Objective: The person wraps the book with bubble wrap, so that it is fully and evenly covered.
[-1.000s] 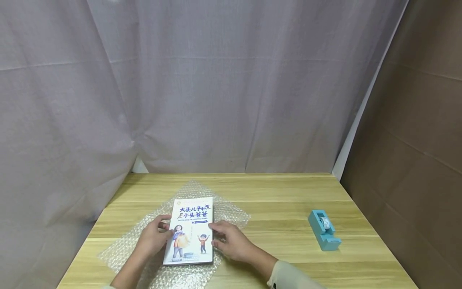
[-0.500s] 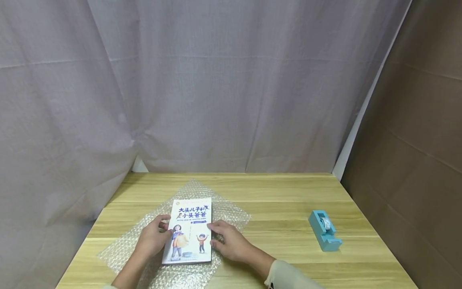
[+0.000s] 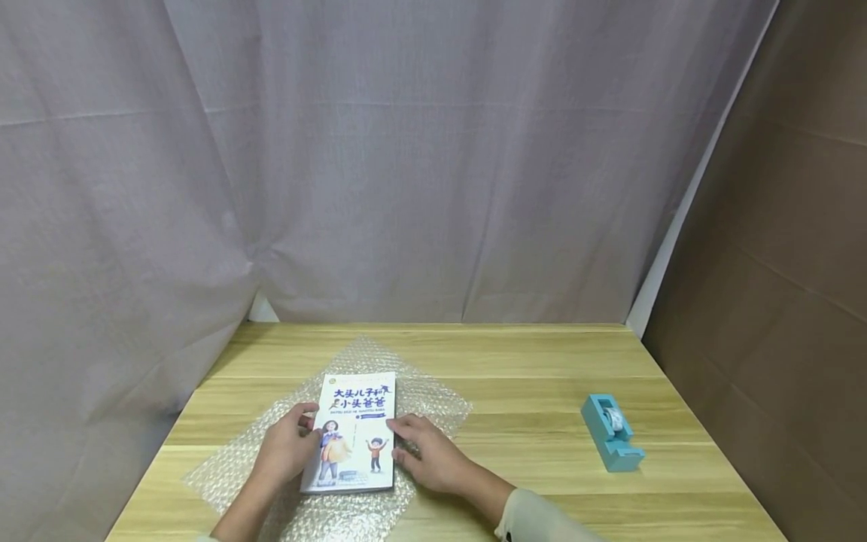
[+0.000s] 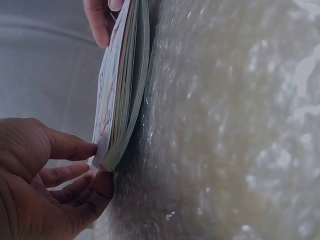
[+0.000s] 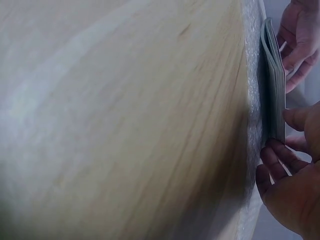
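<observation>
1. Bubble wrap (image 3: 237,455) is lying cornerwise on the wood-grain tabletop (image 3: 528,376), apparently cushioning an illustrated Chinese-titled paperback (image 3: 357,440).
2. The left hand (image 3: 287,444) is pinching the paperback's left edge.
3. Cover up, the paperback is lying over the wrap.
4. The right hand (image 3: 433,458) is pinching the opposite edge, likely helping keep it level.
5. A blue tape dispenser (image 3: 599,436) is standing well apart, holding a tape roll (image 3: 613,419).

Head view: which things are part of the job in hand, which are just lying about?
Likely in the job:
- book, gripped at its sides by the left hand and right hand
- bubble wrap, spread beneath the book

Seemingly lying about, for now:
- tape dispenser, untouched, off to the right on the table
</observation>
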Motion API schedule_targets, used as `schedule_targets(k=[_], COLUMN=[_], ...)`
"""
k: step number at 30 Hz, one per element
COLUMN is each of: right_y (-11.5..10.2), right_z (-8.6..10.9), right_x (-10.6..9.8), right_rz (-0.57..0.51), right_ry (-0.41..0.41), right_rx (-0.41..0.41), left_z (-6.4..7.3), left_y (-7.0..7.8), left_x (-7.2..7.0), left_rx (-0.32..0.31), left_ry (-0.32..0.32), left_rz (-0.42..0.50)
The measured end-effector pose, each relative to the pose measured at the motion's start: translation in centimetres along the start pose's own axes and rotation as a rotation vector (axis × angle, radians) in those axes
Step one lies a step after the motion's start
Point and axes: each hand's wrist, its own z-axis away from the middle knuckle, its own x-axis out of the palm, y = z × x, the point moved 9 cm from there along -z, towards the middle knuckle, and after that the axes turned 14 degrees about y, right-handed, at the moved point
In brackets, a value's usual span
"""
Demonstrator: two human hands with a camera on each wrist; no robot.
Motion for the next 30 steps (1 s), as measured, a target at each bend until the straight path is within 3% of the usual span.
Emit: schedule_targets(k=[8, 14, 21, 30], right_y=[0.28, 0.42, 0.27, 0.12], right_z=[-0.13, -0.15, -0.09, -0.20], right_x=[0.12, 0.16, 0.08, 0.07], right_rz=[-0.021, -0.068, -0.083, -0.062], right_ry=[0.006, 0.013, 0.010, 0.014], right_rx=[0.012, 0.032, 0.043, 0.044], left_z=[0.16, 0.10, 0.04, -0.19], left_y=[0.42, 0.35, 0.63, 0.41], left_x=[-0.18, 0.02, -0.05, 0.09], left_rx=[0.057, 0.069, 0.128, 0.138], left_ry=[0.034, 0.029, 0.024, 0.018], left_rz=[-0.016, -0.036, -0.088, -0.115])
